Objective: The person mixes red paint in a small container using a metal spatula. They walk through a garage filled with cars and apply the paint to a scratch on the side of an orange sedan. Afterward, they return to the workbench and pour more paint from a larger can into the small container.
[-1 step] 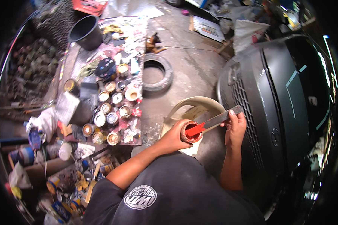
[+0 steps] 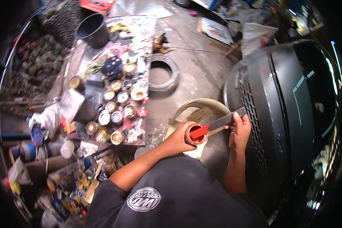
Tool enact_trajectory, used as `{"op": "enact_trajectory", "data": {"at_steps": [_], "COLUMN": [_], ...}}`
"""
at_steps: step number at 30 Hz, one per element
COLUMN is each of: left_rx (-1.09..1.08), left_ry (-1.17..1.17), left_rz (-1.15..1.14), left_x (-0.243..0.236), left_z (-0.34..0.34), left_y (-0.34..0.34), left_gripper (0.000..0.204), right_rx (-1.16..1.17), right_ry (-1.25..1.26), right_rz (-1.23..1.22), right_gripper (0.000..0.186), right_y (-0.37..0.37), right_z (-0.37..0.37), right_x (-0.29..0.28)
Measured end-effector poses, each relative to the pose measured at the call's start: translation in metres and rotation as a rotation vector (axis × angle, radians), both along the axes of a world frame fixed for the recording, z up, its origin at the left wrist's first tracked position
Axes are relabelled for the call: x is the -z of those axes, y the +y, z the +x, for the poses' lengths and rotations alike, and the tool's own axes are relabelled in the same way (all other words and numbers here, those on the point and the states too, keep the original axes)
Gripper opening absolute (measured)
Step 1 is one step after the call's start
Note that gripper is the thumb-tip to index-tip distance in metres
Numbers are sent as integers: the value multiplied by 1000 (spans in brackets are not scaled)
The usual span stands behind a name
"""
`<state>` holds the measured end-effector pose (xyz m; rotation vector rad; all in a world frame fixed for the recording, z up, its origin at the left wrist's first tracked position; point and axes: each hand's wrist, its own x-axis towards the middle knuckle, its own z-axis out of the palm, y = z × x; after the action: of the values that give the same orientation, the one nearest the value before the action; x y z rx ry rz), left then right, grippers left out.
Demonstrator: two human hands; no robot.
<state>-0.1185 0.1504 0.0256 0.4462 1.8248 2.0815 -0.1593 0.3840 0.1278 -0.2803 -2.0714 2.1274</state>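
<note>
My left hand [image 2: 178, 138] is wrapped around an open can of red paint [image 2: 197, 134], its mouth tilted up toward me. In my right hand [image 2: 239, 131] is the grey end of a flat stirring stick [image 2: 226, 120], pinched between thumb and fingers. The stick slants down to the left, and its other end, coated in thick red, reaches into the can's mouth. Below and beyond both hands stands a wide cream-coloured bucket [image 2: 195, 103], partly hidden by the can, the stick and my left hand. Something pale lies under the can.
To the left, a paint-stained table [image 2: 138, 131] bears several opened cans [image 2: 117, 137] and a black bucket [image 2: 92, 31]. A tyre [image 2: 173, 78] lies on the floor, with a dog [image 2: 161, 45] behind it. A dark grey car [image 2: 260, 98] stands close on the right. Clutter [image 2: 70, 182] fills the lower left.
The whole scene sits slightly farther right in the picture. My hands, the can and the stick keep nearly the same pose.
</note>
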Motion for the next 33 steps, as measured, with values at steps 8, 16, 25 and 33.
{"op": "enact_trajectory", "data": {"at_steps": [8, 16, 25, 33], "left_rx": [-368, -934, -1445, -1689], "left_ry": [79, 128, 291, 231], "left_rz": [-52, -416, -689, -699], "left_x": [-8, 23, 8, 23], "left_z": [70, 191, 310, 453], "left_y": [-18, -14, -27, -15], "left_gripper": [75, 96, 93, 86], "right_rx": [-565, -1313, -1522, -1787], "right_ry": [-16, -78, 100, 3], "right_rz": [124, 128, 218, 53], "right_gripper": [20, 10, 11, 26], "right_y": [-34, -149, -230, -252], "right_z": [-2, 29, 157, 289], "right_x": [38, 28, 12, 21]}}
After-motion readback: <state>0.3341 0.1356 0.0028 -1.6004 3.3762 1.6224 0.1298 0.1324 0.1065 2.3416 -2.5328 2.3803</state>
